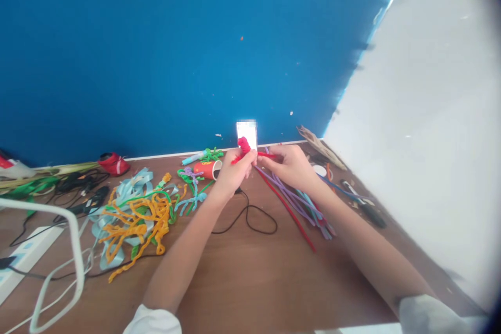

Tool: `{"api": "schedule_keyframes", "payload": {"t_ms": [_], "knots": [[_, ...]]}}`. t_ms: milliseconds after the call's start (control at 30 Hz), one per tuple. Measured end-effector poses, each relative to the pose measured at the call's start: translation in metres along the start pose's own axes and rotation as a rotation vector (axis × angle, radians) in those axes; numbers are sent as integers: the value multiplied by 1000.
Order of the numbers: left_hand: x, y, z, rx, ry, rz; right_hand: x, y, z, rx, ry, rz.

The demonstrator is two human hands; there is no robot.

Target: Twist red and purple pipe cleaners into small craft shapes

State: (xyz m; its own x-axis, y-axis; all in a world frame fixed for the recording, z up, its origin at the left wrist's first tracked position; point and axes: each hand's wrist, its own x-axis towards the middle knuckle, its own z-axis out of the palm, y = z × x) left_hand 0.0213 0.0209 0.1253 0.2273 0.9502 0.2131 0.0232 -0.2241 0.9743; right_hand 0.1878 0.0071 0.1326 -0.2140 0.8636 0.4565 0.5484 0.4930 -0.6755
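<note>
My left hand is closed around a red fuzzy pipe cleaner shape, whose thick coiled top pokes up above the thumb. Close beside it, my right hand pinches a red pipe cleaner strand that stretches across from the left hand. A lit phone stands against the wall just behind the coiled shape. Beneath my right hand and forearm lies a bundle of purple pipe cleaners. A long red pipe cleaner slants over the table beside them.
Orange pipe cleaner pieces lie tangled with pale blue ribbon on the left. A red paper cup rests on its side. A black cable loops mid-table. Far left are a power strip and a white tubular frame.
</note>
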Motion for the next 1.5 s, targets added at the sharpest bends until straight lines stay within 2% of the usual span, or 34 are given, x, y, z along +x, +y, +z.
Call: {"api": "schedule_keyframes", "payload": {"t_ms": [67, 133, 200, 333, 467, 633, 800, 1000, 1200, 1400, 1500], "knots": [[1, -2, -1, 114, 62, 56, 2, -2, -3, 304, -155, 111], [0, -1, -2, 199, 73, 92, 4, -2, -5, 564, -241, 226], [-2, 2, -3, 250, 49, 108, 5, 0, -6, 728, -241, 300], [-5, 9, -2, 287, 5, 118, 7, 3, -2, 919, -203, 377], [-6, 9, -2, 289, -29, 128, 7, 2, 2, 1140, -210, 519], [-6, 10, -1, 268, -88, 132, 6, 5, 6, 1125, -157, 481], [-11, 14, 2, 217, -127, 102, 5, 9, 8, 1061, -79, 274], [-12, 19, 2, 21, -154, 81, 3, 4, 7, 900, -25, 82], [-8, 22, 2, -76, -127, 42, 2, 1, 5, 942, -94, 103], [-8, 21, 2, -179, -135, 30, 3, -5, 1, 1046, -113, 187], [-7, 22, 1, -226, -142, 26, 3, -5, 3, 1054, -94, 165]]}}
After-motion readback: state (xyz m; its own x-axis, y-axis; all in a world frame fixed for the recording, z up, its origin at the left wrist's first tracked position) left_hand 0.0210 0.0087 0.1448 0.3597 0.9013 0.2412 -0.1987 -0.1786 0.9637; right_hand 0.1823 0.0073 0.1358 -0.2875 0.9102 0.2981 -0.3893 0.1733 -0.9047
